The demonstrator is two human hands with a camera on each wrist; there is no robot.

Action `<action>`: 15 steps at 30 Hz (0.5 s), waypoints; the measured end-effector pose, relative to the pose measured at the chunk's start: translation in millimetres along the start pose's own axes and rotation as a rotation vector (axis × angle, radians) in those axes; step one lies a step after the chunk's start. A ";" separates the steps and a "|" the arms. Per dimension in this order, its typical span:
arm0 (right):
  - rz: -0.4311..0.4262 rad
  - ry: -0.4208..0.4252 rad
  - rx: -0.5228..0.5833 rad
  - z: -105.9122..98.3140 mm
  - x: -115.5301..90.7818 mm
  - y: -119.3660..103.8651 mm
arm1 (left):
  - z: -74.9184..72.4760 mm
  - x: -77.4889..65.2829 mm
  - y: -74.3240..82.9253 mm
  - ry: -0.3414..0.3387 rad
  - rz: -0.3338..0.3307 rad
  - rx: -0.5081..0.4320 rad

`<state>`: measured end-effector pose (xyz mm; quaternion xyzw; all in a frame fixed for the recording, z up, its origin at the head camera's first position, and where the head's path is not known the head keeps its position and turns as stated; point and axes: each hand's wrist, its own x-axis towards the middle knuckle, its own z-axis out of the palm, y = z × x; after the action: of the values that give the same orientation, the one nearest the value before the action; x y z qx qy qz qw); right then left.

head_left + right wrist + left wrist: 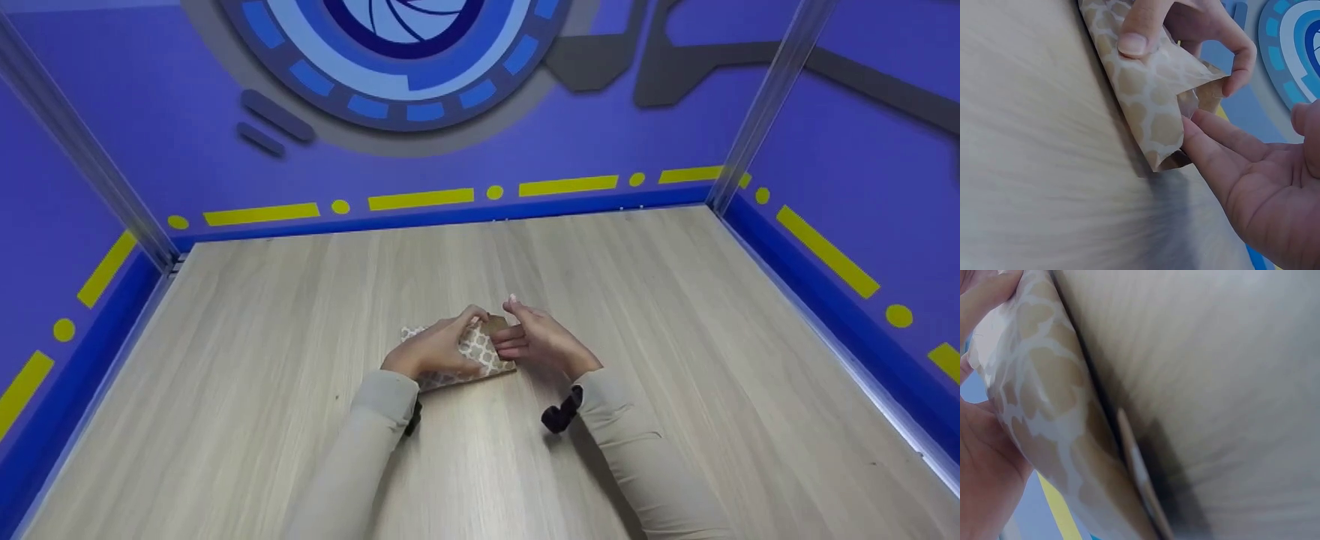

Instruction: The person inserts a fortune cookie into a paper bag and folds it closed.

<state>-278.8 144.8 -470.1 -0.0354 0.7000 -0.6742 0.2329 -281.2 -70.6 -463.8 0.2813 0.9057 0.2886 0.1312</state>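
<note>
A brown paper packet [480, 346] with a white lattice pattern lies low over the table, near its middle. My left hand [435, 350] grips it from the left. In the right wrist view, that hand's thumb presses the patterned face while a finger curls at the raised paper flap. The packet's right end gapes there, and something shiny shows faintly inside. My right hand [1269, 185] holds its fingers nearly straight, fingertips at the gaping end and partly hidden by the paper. Its thumb stands apart. The left wrist view shows the packet [1053, 382] bulging beside the left palm [988, 461].
A light wood-grain table [262, 315] lies under both hands. Purple-blue panels [420, 169] with yellow marks rise at its back and sides, joined by metal corner posts [772, 105]. A black strap piece [562, 411] sits at the right wrist.
</note>
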 end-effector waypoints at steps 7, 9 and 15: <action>0.034 -0.022 0.067 6.3 1.4 0.2 | -0.8 -0.8 1.8 -0.006 0.003 -0.002; 0.035 -0.034 0.069 8.3 2.1 -0.1 | -1.1 -1.0 2.4 -0.006 0.009 -0.002; 0.031 -0.058 0.124 13.0 5.8 0.6 | -0.9 -1.5 3.3 0.001 0.019 0.003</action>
<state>-278.9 130.7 -472.0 -0.0296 0.6503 -0.7113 0.2653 -278.9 -69.7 -461.1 0.2901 0.9034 0.2888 0.1276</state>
